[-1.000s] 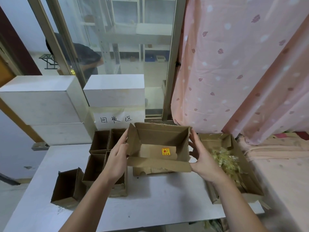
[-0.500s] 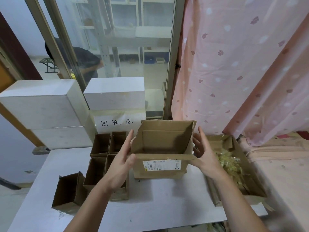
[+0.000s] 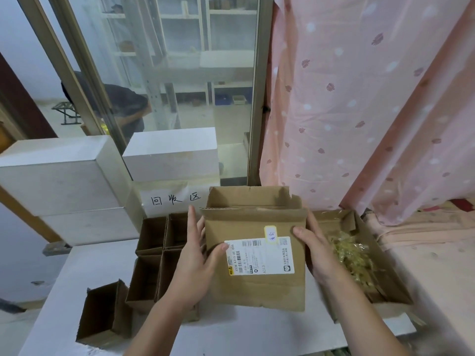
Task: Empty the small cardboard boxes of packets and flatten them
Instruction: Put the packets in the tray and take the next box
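The box [image 3: 257,255], label up and nearly collapsed, is held above the worktop [image 3: 231,335] between both hands: left hand [image 3: 195,263] and right hand [image 3: 317,250] grip its sides, fingers curled round the edges. Flattening seems underway; next, press it fully flat. Emptied boxes [image 3: 156,253] stand left, the packets [image 3: 352,255] tray right.

A white bench [image 3: 231,332] carries the lot: near its front left corner stands a lone open cardboard box [image 3: 102,312], and just beside it, further back, a block of four open boxes [image 3: 156,255] packed against one another. Along the right edge lies a wide shallow carton [image 3: 385,286] with clear crinkled packets [image 3: 352,255] heaped inside. At the back left, white blocks [image 3: 61,181] are stacked (whether they rest on the bench itself cannot be told), one bearing a handwritten paper sign [image 3: 174,200]
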Tool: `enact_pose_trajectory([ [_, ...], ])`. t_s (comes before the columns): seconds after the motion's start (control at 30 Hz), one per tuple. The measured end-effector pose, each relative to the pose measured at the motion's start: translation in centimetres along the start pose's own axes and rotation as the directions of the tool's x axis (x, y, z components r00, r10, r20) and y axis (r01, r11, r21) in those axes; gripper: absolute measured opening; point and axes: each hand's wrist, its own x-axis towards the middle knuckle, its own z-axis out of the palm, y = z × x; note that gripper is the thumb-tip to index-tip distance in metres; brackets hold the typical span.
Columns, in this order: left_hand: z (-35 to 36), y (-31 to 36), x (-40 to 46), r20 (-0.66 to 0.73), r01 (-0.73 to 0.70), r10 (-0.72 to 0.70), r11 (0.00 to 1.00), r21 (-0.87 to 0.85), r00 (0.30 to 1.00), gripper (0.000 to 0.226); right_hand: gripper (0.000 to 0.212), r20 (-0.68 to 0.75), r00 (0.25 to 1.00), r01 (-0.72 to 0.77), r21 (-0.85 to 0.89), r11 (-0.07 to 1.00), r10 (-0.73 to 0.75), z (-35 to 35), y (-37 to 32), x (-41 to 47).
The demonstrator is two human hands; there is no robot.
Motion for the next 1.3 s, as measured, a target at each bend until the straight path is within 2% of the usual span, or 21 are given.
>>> enact_pose_trajectory([
  [0.1,-0.2,0.1,0.3,-0.017,0.011,-0.011,1.000,0.001,1.000,0.107,0.065,0.045,0.998,-0.046,0.085,0.995,0.042,-0.2,-0.4,0.0],
  [0.2,-0.3,0.4,0.2,-0.013,0.001,0.000,1.000,0.024,1.000,0.102,0.058,-0.051,0.997,-0.044,0.140,0.989,0.051,-0.1,-0.8,0.1],
  [0.27,-0.3,0.5,0.0,0.015,-0.018,0.016,0.996,0.082,1.000,0.094,0.061,-0.125,0.988,-0.064,0.184,0.981,0.088,0.1,-0.9,0.0],
  [0.33,-0.4,0.1,-0.1,0.016,-0.065,0.063,0.981,0.184,0.998,0.084,0.067,-0.141,0.975,-0.132,0.256,0.958,0.172,0.1,-1.1,-0.2],
  [0.37,-0.4,-0.1,0.0,0.016,-0.072,0.070,0.975,0.211,0.997,0.082,0.061,-0.137,0.969,-0.160,0.285,0.945,0.206,0.2,-1.3,-0.3],
  [0.43,-0.6,-0.3,0.3,0.026,-0.031,0.026,0.980,0.198,0.999,0.083,0.044,-0.108,0.964,-0.192,0.340,0.921,0.241,0.2,-1.6,-0.4],
  [0.53,-0.9,-0.6,0.7,0.060,0.043,-0.056,0.978,0.203,0.997,0.092,0.045,-0.111,0.959,-0.205,0.356,0.911,0.260,0.4,-2.1,-0.6],
  [0.6,-1.3,-1.3,1.0,0.019,0.089,-0.097,0.962,0.260,0.995,0.103,0.044,-0.169,0.953,-0.202,0.271,0.941,0.253,0.5,-2.4,-0.6],
  [0.63,-1.7,-1.8,1.2,-0.019,0.129,-0.128,0.955,0.267,0.992,0.111,0.042,-0.220,0.949,-0.189,0.170,0.967,0.224,0.3,-2.3,-0.5],
  [0.7,-2.4,-2.5,1.6,-0.066,0.213,-0.203,0.945,0.249,0.977,0.127,0.037,-0.313,0.948,-0.098,-0.091,0.991,0.064,0.2,-2.6,-0.6],
  [0.77,-2.8,-2.7,1.8,-0.074,0.251,-0.240,0.936,0.247,0.968,0.131,0.043,-0.304,0.951,-0.018,-0.218,0.976,-0.051,0.2,-2.2,-0.4],
  [0.9,-2.5,-2.5,2.0,-0.104,0.285,-0.267,0.918,0.274,0.958,0.113,0.031,-0.326,0.942,-0.011,-0.246,0.969,-0.072,0.2,-1.5,-0.2],
  [0.97,-2.5,-2.6,2.1,-0.140,0.298,-0.269,0.914,0.274,0.953,0.113,0.033,-0.274,0.962,-0.033,-0.191,0.981,-0.021,0.3,-1.7,-0.3],
  [1.03,-2.6,-2.5,2.2,-0.179,0.301,-0.261,0.920,0.251,0.949,0.114,0.053,-0.173,0.984,-0.066,-0.161,0.985,0.038,0.4,-1.8,-0.4],
  [1.13,-2.5,-2.5,2.4,-0.236,0.308,-0.253,0.921,0.237,0.938,0.114,0.089,-0.103,0.993,-0.098,-0.379,0.920,0.064,0.6,-1.1,-0.5],
  [1.2,-2.6,-2.6,2.5,-0.256,0.320,-0.259,0.918,0.235,0.931,0.114,0.103,-0.111,0.993,-0.094,-0.508,0.856,0.044,1.2,-0.6,-0.5],
  [1.3,-3.0,-2.8,2.5,-0.252,0.316,-0.262,0.926,0.206,0.932,0.112,0.111,-0.099,0.995,-0.079,-0.582,0.809,0.026,1.7,-0.2,-0.6],
])
